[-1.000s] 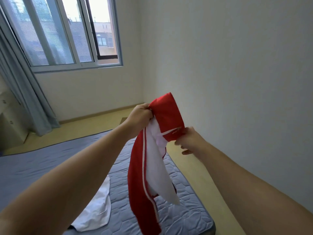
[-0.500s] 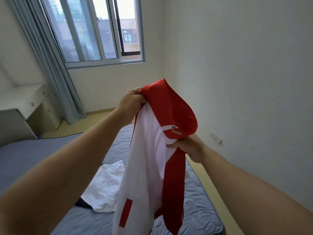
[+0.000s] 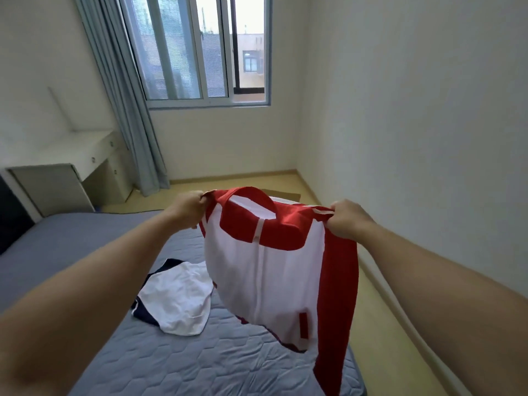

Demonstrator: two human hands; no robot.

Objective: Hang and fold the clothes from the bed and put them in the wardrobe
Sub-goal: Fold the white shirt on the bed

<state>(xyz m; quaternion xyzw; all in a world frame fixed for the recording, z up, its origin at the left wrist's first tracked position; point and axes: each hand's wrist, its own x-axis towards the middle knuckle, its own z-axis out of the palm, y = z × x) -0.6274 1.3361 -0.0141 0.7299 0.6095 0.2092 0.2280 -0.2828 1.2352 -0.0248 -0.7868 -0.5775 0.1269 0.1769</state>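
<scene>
Both hands are up in front of the person, well apart, each one clamped on a shoulder of the red and white jacket. Left hand has its fingers curled round the left shoulder edge, and right hand is bunched round the right shoulder seam.

Biggest thing in the room is the bed, a bare grey-blue quilted mattress filling the lower left. Yellowish floor runs along its right side up to the far wall. Window sits high on that far wall, with a pale blue curtain hanging at its left, and a white desk with drawers is tucked in the left corner beside it.

So the jacket hangs in the air over the mattress, stretched out flat between the two fists. It has a red collar on top, a white front with a zip down the middle, and one red sleeve dangling on the right. Last, a crumpled white and navy garment lies on the mattress, just left of the jacket's lower edge.
</scene>
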